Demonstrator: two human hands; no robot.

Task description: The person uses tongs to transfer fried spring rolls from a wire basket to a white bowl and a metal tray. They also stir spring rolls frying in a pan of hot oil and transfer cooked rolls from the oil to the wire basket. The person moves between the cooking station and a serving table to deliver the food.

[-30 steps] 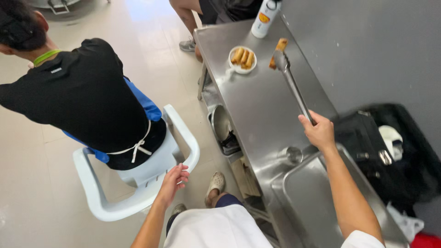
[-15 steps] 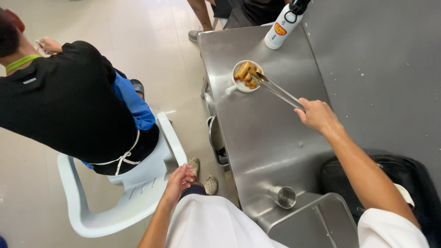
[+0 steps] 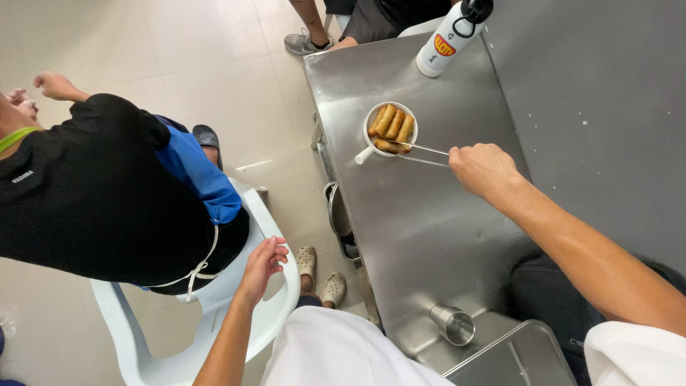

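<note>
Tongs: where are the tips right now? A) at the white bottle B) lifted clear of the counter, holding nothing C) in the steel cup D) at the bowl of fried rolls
D: the right hand holds the tongs, and their tips reach the rolls at the rim of the white bowl, well away from the bottle and the cup.

We find bare steel counter (image 3: pixel 421 229) between the white bowl (image 3: pixel 389 129) and the metal cup (image 3: pixel 454 324). A white bottle (image 3: pixel 444 41) blocks the far end; a seated person (image 3: pixel 93 193) crowds the left aisle.
</note>
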